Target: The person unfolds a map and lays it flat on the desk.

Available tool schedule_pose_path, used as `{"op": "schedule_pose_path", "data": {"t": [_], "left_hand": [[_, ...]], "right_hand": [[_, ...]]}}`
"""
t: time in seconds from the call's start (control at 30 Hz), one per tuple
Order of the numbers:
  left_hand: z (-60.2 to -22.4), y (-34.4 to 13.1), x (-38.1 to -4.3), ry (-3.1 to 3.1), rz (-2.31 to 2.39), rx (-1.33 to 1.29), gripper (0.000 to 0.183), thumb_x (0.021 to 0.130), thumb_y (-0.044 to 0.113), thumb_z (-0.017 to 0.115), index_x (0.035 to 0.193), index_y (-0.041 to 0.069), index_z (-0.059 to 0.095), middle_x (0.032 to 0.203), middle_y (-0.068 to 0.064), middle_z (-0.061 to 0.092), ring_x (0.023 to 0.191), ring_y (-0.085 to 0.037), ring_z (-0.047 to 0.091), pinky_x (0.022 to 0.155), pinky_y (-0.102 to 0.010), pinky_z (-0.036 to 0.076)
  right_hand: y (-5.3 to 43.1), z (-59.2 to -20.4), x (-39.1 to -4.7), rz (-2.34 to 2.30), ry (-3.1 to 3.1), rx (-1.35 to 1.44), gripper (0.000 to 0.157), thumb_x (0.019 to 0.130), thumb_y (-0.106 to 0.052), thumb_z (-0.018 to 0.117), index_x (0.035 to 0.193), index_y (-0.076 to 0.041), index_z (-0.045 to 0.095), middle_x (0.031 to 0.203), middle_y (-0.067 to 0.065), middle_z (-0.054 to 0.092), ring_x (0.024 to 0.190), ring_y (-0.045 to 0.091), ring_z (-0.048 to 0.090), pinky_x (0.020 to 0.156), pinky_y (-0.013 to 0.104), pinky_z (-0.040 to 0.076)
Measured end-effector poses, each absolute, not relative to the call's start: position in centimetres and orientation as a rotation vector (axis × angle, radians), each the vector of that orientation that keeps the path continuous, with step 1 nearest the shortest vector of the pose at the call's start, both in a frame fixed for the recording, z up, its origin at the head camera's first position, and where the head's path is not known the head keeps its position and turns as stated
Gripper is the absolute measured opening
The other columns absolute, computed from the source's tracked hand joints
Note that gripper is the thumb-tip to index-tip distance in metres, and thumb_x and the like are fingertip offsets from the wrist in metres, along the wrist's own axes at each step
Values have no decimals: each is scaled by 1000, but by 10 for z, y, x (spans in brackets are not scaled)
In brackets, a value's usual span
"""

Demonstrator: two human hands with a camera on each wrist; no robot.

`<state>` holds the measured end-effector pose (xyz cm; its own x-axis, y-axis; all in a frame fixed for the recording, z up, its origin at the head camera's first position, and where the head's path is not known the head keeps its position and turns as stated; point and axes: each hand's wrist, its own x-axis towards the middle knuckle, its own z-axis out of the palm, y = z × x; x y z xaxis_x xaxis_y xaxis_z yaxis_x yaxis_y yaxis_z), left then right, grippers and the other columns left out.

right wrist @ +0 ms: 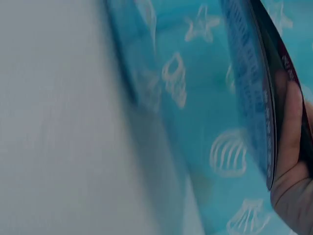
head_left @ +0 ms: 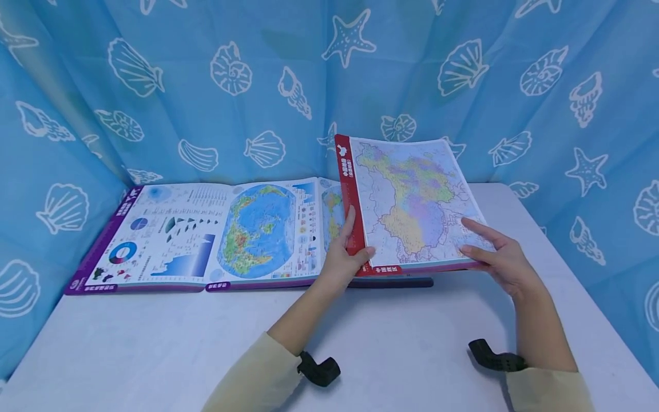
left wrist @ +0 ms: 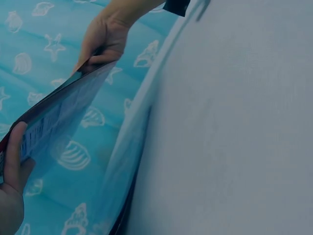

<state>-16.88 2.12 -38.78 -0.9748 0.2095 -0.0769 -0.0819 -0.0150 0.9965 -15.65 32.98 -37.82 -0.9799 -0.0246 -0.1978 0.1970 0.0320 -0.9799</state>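
A folded map of China with a red border (head_left: 412, 200) is held tilted up over the right part of the table. My left hand (head_left: 342, 257) grips its lower left corner, thumb on the printed face. At the right edge my right hand (head_left: 507, 260) pinches the map, with the thumb and a finger on top. In the right wrist view, fingers of the right hand (right wrist: 291, 142) sit between the map's folded layers. A purple-edged world map (head_left: 180, 234) lies partly unfolded on the table to the left, its right end hidden beneath the red map.
The table (head_left: 206, 355) has a white cover. A blue curtain (head_left: 288, 131) printed with shells and starfish hangs behind and along both sides. Each wrist carries a black device (head_left: 321, 372) near the sleeve.
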Motion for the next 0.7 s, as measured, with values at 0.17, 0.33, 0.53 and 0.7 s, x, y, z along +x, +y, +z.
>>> {"op": "schedule_pose_path", "data": {"t": [0.17, 0.33, 0.53, 0.7], "left_hand": [[-382, -4, -165, 2013, 2138, 121, 86, 86, 8, 67, 147, 45, 20, 149, 4, 32, 136, -15, 31, 94, -36, 50], [-376, -26, -160, 2051, 2137, 124, 87, 85, 8, 69, 148, 44, 20, 147, 4, 34, 133, -16, 34, 93, -37, 51], [-370, -55, -153, 2065, 2139, 134, 86, 86, 7, 67, 148, 43, 20, 145, 2, 37, 129, -17, 39, 92, -36, 51], [-368, -76, -150, 2038, 2154, 103, 86, 87, 6, 66, 148, 45, 19, 142, -1, 39, 125, -19, 44, 89, -33, 52]], "right_hand": [[304, -364, -154, -2063, 2109, 231, 64, 86, -17, 70, 144, -21, 42, 127, -4, 44, 90, 7, 66, 75, 24, 55], [283, -362, -153, -2014, 2141, 226, 69, 84, -22, 72, 145, -22, 40, 145, 11, 31, 91, 6, 66, 76, 23, 55], [257, -363, -151, -1953, 2213, 168, 72, 83, -29, 72, 146, -21, 38, 151, 16, 28, 94, 5, 65, 76, 24, 55], [233, -363, -152, -1956, 2221, 163, 73, 82, -32, 73, 145, -21, 39, 150, 13, 33, 94, 3, 65, 79, 24, 54]]}}
